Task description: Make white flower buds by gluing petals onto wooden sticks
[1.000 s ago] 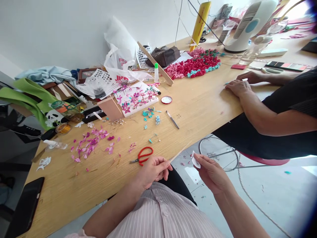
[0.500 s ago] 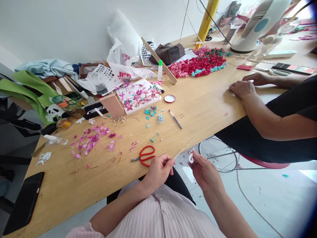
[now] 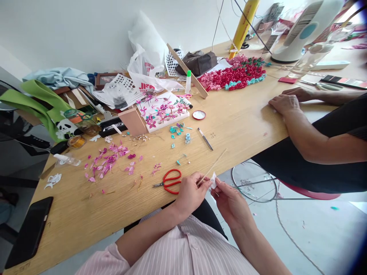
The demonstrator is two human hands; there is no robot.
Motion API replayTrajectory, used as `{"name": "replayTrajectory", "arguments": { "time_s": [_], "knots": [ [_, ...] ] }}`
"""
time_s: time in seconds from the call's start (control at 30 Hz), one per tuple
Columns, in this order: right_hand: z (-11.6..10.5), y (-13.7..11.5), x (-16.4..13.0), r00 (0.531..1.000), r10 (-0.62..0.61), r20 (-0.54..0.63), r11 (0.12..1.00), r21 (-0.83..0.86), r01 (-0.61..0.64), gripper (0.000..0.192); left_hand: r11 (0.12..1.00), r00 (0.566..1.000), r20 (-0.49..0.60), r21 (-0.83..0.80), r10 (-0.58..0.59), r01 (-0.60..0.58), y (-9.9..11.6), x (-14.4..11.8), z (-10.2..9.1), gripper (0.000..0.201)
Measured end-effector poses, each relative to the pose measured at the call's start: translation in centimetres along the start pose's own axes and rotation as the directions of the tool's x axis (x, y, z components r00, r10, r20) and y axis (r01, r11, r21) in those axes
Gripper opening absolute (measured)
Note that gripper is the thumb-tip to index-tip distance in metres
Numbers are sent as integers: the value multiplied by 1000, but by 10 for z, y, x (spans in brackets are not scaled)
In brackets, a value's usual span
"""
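My left hand (image 3: pixel 190 194) is closed around a thin pale stick (image 3: pixel 215 163), which slants up and to the right over the table edge. In my right hand (image 3: pixel 231 202) a small crumpled white piece (image 3: pixel 213 180), like tissue or cloth, is pinched between thumb and fingers. The left thumb tip meets this white piece, so both hands come together there. Red-handled scissors (image 3: pixel 171 182) lie on the table just beyond my left hand. A pen (image 3: pixel 205 139) and a shallow lid with white contents (image 3: pixel 198 114) lie farther off.
Loose pink petals (image 3: pixel 107 162) are scattered at the left, near a black phone (image 3: pixel 30 229). A white board with pink flowers (image 3: pixel 164 112) stands behind turquoise pieces (image 3: pixel 176 130). At the right, a co-worker's hands (image 3: pixel 286 103) rest on the wooden table (image 3: pixel 243 114).
My right hand has moved left with the white piece, up to my left hand. The stick now points more steeply upward. The view has shifted slightly.
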State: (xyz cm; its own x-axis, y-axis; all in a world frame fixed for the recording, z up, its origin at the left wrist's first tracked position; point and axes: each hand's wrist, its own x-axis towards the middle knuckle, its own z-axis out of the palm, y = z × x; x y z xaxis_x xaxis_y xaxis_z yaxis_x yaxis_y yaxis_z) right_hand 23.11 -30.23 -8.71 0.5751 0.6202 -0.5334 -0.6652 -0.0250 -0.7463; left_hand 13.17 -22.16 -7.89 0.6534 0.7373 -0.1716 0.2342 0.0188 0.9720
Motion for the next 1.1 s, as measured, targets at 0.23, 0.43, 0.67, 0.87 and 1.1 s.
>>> {"name": "replayTrajectory", "arguments": {
  "time_s": [0.23,0.43,0.67,0.87,1.1],
  "knots": [
    [-3,-6,-3,996,61,71,996,-62,-57,33,999,999,-14,14,-51,51,-5,5,-3,22],
    [-9,-7,-1,999,-17,39,990,-143,22,30,997,997,16,3,-75,75,-1,3,-3,26],
    [-17,-11,16,974,-170,-151,983,-100,156,26,990,982,143,-49,-121,129,14,-13,-4,48],
    [-1,-7,10,978,-166,-129,986,-38,162,22,966,965,196,-156,-173,205,-8,-13,10,41],
    [5,-5,4,994,-80,-79,994,72,86,28,974,972,159,-120,-174,194,-7,-12,7,38]
  ]
}}
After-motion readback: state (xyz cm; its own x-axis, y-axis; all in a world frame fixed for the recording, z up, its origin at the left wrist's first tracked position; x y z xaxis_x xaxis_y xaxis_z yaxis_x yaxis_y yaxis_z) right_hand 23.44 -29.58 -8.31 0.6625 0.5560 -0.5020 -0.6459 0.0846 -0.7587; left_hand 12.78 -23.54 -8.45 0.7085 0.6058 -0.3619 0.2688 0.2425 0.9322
